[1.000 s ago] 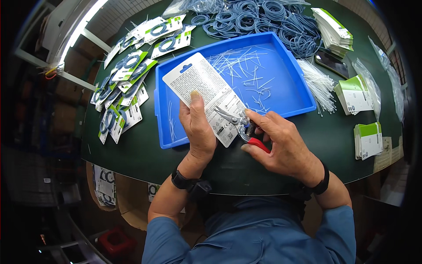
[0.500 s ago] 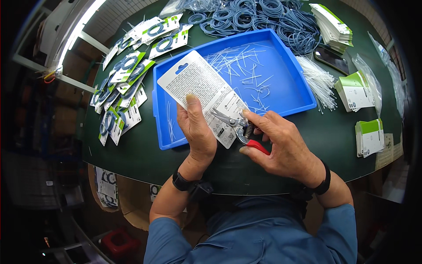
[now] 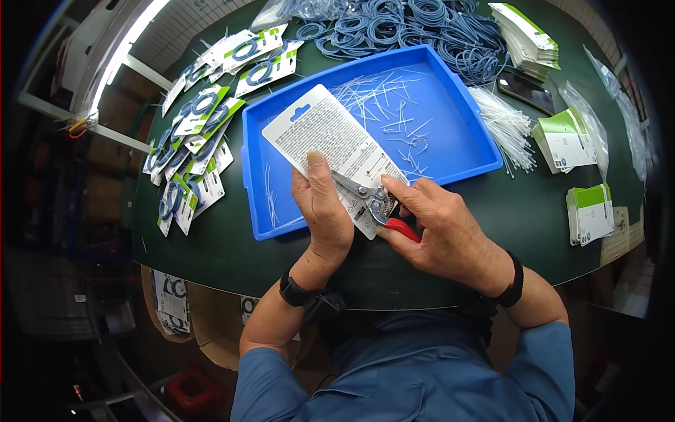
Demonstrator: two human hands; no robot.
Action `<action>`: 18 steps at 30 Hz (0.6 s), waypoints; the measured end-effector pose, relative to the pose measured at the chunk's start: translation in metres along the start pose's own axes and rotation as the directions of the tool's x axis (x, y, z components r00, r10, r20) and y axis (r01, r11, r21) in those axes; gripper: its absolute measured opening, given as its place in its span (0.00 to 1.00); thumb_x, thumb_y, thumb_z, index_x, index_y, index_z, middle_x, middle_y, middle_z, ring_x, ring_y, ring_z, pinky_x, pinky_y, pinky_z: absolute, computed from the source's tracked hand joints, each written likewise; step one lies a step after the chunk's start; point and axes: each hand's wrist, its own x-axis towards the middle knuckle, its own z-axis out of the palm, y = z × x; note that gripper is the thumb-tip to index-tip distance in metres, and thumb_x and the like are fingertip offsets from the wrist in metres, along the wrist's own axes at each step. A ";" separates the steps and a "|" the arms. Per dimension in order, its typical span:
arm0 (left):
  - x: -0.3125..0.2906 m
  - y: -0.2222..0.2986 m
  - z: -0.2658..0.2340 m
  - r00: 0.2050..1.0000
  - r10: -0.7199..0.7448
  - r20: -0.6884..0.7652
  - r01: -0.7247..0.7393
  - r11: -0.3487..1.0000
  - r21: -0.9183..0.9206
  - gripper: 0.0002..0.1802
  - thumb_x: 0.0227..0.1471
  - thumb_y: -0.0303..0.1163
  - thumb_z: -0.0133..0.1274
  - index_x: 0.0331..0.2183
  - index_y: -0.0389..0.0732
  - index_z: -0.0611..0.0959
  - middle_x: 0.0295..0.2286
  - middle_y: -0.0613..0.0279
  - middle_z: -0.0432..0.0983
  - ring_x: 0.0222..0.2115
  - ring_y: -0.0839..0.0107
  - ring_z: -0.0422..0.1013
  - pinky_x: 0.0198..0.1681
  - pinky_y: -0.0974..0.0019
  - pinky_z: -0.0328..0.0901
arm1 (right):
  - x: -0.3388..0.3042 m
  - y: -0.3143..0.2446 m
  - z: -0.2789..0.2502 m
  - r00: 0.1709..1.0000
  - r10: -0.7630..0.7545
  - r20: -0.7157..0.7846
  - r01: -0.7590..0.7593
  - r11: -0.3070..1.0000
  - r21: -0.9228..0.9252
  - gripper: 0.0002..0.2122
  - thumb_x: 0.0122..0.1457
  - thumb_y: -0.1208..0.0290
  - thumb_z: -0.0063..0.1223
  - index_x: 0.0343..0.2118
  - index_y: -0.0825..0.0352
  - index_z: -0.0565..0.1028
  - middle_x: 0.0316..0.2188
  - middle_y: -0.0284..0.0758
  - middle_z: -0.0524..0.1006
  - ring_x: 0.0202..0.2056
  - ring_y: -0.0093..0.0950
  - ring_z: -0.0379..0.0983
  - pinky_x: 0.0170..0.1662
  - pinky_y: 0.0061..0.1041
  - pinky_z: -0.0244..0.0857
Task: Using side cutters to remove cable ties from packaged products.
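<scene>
My left hand [image 3: 325, 214] grips a white printed card [image 3: 316, 126] by its lower left edge, thumb on the printed face. The card is tilted over the blue tray [image 3: 460, 151] and has a hanging hole near its top. In my right hand [image 3: 450, 228] is a pair of red-handled pruning shears [image 3: 402, 227]. Their metal blades lie across the card's lower part, pointing toward my left thumb. My left thumb partly covers the blade tips. What lies behind the card is hidden.
Loose white plastic strips lie in the tray. Carded grey-blue coils [image 3: 200, 112] are heaped at left, and bare coils [image 3: 415, 28] at the back. At right are a bundle of white cable ties [image 3: 503, 126], a phone [image 3: 526, 93] and stacked green-and-white cards [image 3: 589, 214].
The shears have moved left across the card, bringing the blades up to my left thumb. My left hand and the card have shifted slightly right.
</scene>
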 end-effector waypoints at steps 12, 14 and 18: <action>0.029 0.017 -0.023 0.996 0.020 0.082 -0.022 1.000 0.021 0.22 0.69 0.37 0.54 0.58 0.36 0.73 0.49 0.53 0.79 0.47 0.70 0.76 0.49 0.65 0.71 | 0.008 0.016 -0.021 0.988 0.002 -0.157 0.014 0.995 0.095 0.35 0.50 0.77 0.71 0.64 0.67 0.71 0.32 0.37 0.74 0.28 0.26 0.69 0.32 0.25 0.68; 0.038 0.025 -0.028 1.000 -0.016 0.026 0.016 0.999 -0.037 0.20 0.70 0.38 0.53 0.56 0.37 0.74 0.47 0.54 0.79 0.45 0.69 0.76 0.49 0.63 0.71 | 0.010 0.019 -0.023 0.985 -0.009 -0.173 0.027 0.995 0.101 0.36 0.50 0.77 0.71 0.65 0.67 0.71 0.32 0.37 0.74 0.28 0.27 0.69 0.33 0.25 0.68; 0.048 0.038 -0.035 0.989 -0.135 -0.062 0.119 0.971 -0.208 0.18 0.73 0.44 0.45 0.50 0.39 0.76 0.39 0.58 0.79 0.38 0.66 0.76 0.46 0.58 0.71 | 0.010 0.015 -0.023 0.985 -0.016 -0.171 0.039 0.990 0.133 0.36 0.49 0.77 0.72 0.64 0.68 0.71 0.32 0.37 0.75 0.29 0.27 0.69 0.34 0.27 0.68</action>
